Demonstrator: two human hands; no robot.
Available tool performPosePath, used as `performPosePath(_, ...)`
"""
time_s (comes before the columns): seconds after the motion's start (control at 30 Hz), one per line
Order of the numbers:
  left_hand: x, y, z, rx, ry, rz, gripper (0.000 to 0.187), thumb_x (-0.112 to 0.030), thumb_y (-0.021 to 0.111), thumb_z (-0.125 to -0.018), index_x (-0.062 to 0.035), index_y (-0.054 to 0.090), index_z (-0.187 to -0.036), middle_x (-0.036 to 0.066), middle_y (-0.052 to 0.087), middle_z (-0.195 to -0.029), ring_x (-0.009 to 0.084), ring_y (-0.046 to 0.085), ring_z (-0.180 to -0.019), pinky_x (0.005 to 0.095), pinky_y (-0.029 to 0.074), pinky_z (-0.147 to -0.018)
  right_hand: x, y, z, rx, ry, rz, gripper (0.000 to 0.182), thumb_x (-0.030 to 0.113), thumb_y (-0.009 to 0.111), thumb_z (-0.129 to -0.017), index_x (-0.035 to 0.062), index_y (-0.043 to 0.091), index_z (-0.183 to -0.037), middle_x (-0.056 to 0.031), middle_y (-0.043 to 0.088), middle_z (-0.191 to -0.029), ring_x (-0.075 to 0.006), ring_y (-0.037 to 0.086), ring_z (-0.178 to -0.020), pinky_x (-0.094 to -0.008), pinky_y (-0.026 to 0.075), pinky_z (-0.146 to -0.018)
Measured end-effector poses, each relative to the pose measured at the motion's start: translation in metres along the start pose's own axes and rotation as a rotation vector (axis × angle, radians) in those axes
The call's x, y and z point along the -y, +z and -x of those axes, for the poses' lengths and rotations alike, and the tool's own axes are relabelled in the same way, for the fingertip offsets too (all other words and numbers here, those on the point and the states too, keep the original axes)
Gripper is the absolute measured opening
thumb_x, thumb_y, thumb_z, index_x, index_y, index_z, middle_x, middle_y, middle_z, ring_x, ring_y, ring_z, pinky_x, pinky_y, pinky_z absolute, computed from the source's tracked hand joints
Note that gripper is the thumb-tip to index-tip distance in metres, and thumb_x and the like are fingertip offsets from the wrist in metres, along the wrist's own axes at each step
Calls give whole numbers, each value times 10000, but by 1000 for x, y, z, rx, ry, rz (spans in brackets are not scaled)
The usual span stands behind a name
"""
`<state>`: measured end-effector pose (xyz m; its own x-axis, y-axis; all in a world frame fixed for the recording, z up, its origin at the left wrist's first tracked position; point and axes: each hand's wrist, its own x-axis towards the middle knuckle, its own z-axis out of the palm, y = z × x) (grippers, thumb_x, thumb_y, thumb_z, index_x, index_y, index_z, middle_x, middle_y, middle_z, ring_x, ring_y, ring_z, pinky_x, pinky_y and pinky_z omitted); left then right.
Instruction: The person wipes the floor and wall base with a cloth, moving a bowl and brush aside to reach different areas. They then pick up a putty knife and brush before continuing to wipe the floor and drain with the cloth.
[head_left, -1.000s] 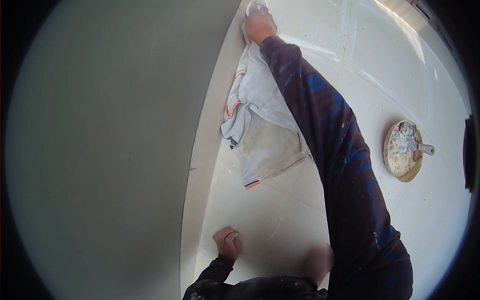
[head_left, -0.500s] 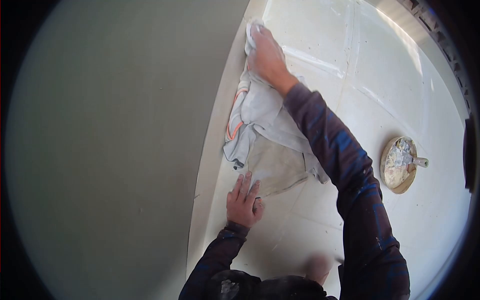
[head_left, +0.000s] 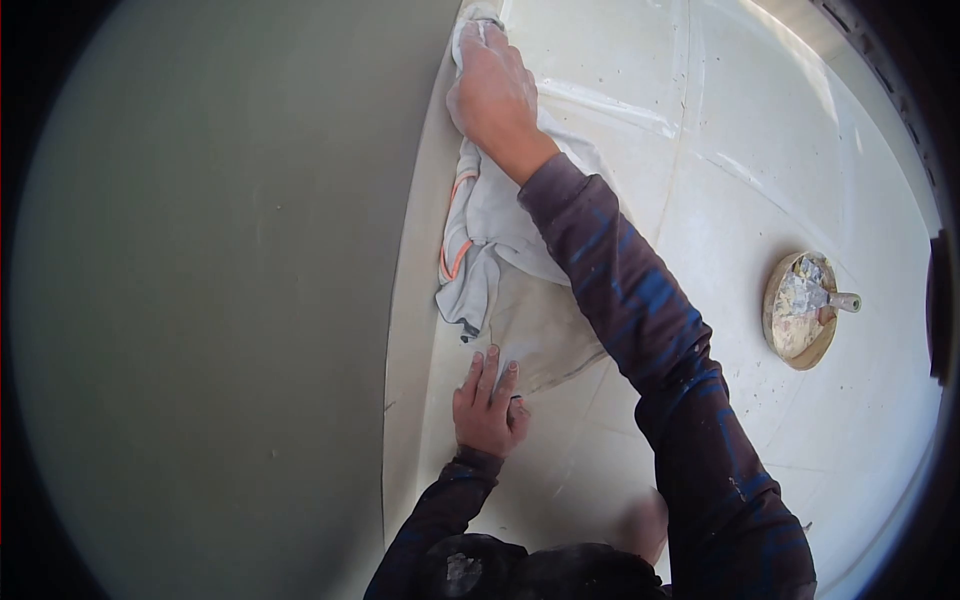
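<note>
A pale grey cloth (head_left: 515,210) with orange trim, rumpled like an old garment, lies along the foot of the wall. My right hand (head_left: 495,95) is closed on its far end, pressing a wad of it against the skirting (head_left: 408,275) near the top of the view. From there the cloth trails back toward me, its near part a flatter, beige-grey spread on the floor. My left hand (head_left: 487,412) rests just short of that near edge, palm down on the floor with fingers stretched out, holding nothing. My right forearm covers part of the cloth.
A grey-green wall (head_left: 240,300) fills the left side. On the light tiled floor (head_left: 650,270), to the right, sits a round shallow pan (head_left: 772,315) smeared with filler, a putty knife (head_left: 845,301) lying across it. A bare foot (head_left: 648,525) shows by my body.
My right hand has slid farther along the skirting, up and left in view, drawing the cloth's far end with it. My left hand stays on the floor. The view has shifted slightly.
</note>
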<state>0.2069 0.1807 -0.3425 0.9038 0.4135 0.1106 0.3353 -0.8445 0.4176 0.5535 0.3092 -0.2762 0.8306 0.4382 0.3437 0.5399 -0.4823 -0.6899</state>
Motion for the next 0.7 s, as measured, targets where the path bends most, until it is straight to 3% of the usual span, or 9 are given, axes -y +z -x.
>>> performPosePath(0.1,-4,-6,7,45,-30,21,524,-184,537,-815,-99,591,-1329,194,511,-1448,411,489,-1319,471,422,-937,-10,12,12,-30,-14,45,517,29,571,-810,-33,516,-1321,-215,550,-1281,-392,558,-1148,-513,452,-948)
performPosePath(0.13,0,-1,4,-4,-2,-7,524,-188,555,-798,-115,602,-1315,172,510,-1458,385,500,-1313,453,428,-869,-14,7,1,-49,-28,48,517,29,571,-810,-33,516,-1321,-215,550,-1281,-392,558,-1148,-513,452,-948)
performPosePath(0.2,-5,0,6,-34,14,-28,525,-192,573,-782,-130,613,-1302,150,508,-1467,358,511,-1307,436,434,-800,-15,-13,-7,246,-43,142,497,35,574,-822,-38,523,-1310,-191,550,-1283,-380,559,-1130,-522,452,-922)
performPosePath(0.23,-5,1,6,-37,15,-29,525,-193,572,-781,-130,614,-1301,150,508,-1467,359,511,-1307,438,433,-804,-10,-12,-6,241,-43,143,497,35,574,-822,-38,523,-1310,-191,550,-1283,-380,559,-1130,-522,452,-922)
performPosePath(0.3,-2,-2,10,-33,11,-45,525,-195,571,-781,-130,614,-1300,149,508,-1467,359,511,-1307,440,433,-808,-1,9,6,-83,-61,172,441,73,608,-848,-26,571,-1276,-165,563,-1248,-342,557,-1144,-489,461,-897)
performPosePath(0.4,-3,-2,8,-41,17,-26,524,-193,570,-780,-125,614,-1297,149,509,-1466,359,510,-1309,442,433,-806,-17,4,3,167,-28,310,413,88,622,-847,-5,600,-1248,-158,574,-1240,-325,556,-1153,-478,459,-904)
performPosePath(0.47,-4,-1,7,-12,-1,-15,514,-176,538,-806,-91,591,-1310,193,505,-1454,407,480,-1329,469,424,-941,-4,-11,-8,118,-54,287,423,91,629,-846,-2,600,-1258,-161,574,-1250,-327,552,-1164,-469,456,-913)
performPosePath(0.57,-4,-3,6,-8,-3,-50,538,-182,577,-765,-126,611,-1299,146,499,-1479,349,499,-1327,433,426,-809,9,-3,-1,55,-63,189,455,83,634,-838,-9,590,-1281,-171,565,-1293,-352,528,-1212,-472,442,-953)
performPosePath(0.7,-5,-1,6,-52,6,-10,546,-175,579,-759,-127,609,-1303,144,492,-1486,343,494,-1333,431,425,-817,-33,21,8,1,-63,-26,466,61,619,-816,-54,588,-1266,-220,571,-1321,-413,533,-1225,-467,448,-997)
